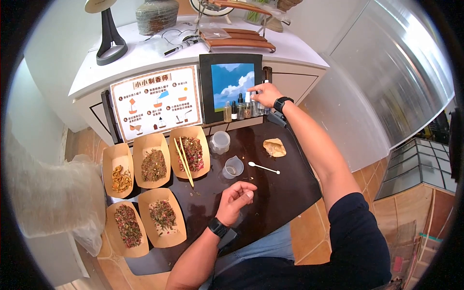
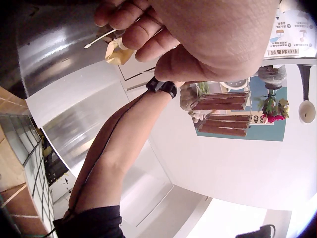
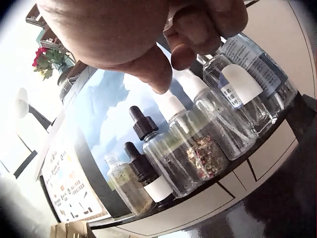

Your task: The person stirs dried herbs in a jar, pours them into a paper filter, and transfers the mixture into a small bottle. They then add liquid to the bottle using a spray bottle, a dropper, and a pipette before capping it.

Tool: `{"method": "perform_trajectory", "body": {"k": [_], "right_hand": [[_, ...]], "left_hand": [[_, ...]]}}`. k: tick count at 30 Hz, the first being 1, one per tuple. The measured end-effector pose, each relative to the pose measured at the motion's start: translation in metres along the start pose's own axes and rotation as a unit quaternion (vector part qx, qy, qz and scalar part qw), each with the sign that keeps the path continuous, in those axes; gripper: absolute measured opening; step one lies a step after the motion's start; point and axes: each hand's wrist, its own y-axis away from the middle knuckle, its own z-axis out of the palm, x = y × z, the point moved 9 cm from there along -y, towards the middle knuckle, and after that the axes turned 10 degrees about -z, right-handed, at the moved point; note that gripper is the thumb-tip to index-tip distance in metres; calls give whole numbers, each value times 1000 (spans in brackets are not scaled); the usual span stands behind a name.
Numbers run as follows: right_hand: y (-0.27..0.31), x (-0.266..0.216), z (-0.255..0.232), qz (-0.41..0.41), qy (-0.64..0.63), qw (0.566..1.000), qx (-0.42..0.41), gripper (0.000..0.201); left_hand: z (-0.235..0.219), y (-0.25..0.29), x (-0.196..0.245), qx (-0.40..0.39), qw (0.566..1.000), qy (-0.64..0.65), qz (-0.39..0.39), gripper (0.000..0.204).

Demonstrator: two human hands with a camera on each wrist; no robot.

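My right hand (image 1: 267,95) is at the tops of a row of small bottles, thumb and fingertips slightly apart. In the right wrist view, the thumb of this hand (image 3: 171,74) lies close to the white cap (image 3: 169,105) of a bottle holding dried petals (image 3: 204,156); contact is unclear. Beside it stand a clear bottle (image 3: 225,121), a labelled bottle (image 3: 240,87) and two black-topped dropper bottles. My left hand (image 1: 234,200), palm partly up and fingers loosely bent, holds nothing above the dark table (image 1: 275,208), near a clear plastic cup (image 1: 233,167).
Several paper trays (image 1: 164,217) of dried plants stand on the left, chopsticks (image 1: 184,162) across one. A lidded cup (image 1: 220,142), a white spoon (image 1: 264,167) and a crumpled brown paper piece (image 1: 274,148) lie mid-table. Behind are a printed sheet (image 1: 154,104) and a sky picture (image 1: 234,84).
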Motion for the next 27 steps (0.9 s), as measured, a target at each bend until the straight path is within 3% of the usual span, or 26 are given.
{"method": "perform_trajectory", "body": {"k": [3,9,11,18,21,27], "right_hand": [[0,0,4,20,24,999,-21,38],[-6,-3,4,-56,50,997,36,37],[-4,1,9,-19,14,1000,16,37],[-4,-2,11,-9,23,1000,2,38],[-5,-6,10,-46,56,997,16,38],[-2,-3,10,-2,17,1000,-6,39]], "left_hand": [[0,1,1,1,1000,1,-1,24],[1,0,0,-1,1000,2,-3,23],[1,1,0,-1,1000,2,-5,23],[1,0,0,-2,1000,5,-5,23],[1,0,0,-4,1000,8,-4,23],[1,0,-1,-4,1000,9,-5,23]]}}
